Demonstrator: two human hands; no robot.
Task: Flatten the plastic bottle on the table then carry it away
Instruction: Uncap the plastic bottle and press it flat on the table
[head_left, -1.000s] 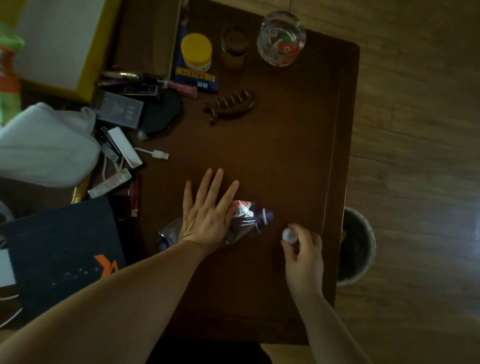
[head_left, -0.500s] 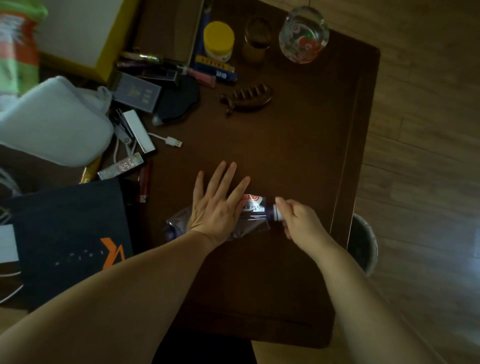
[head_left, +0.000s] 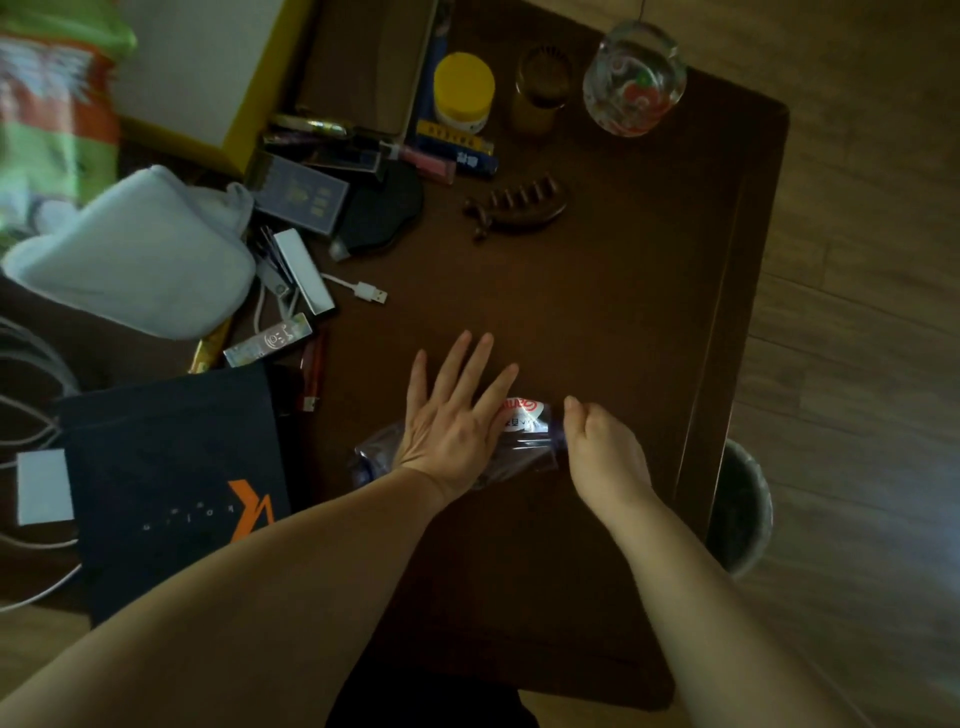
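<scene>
A clear plastic bottle with a red and white label lies on its side, squashed, on the dark wooden table near the front. My left hand lies flat on the middle of the bottle, palm down with its fingers spread. At the bottle's right end my right hand is closed around the neck. The cap and the mouth of the bottle are hidden under its fingers. The bottle's base sticks out to the left of my left wrist.
A round waste bin stands on the floor at the table's right edge. A black bag, a white pouch, boxes and a USB cable crowd the left side. A hair claw and glass jar sit farther back.
My right hand, which held a white cap to the right of the bottle, has moved left and closed over the bottle's neck. My left hand stays pressed flat on the bottle.
</scene>
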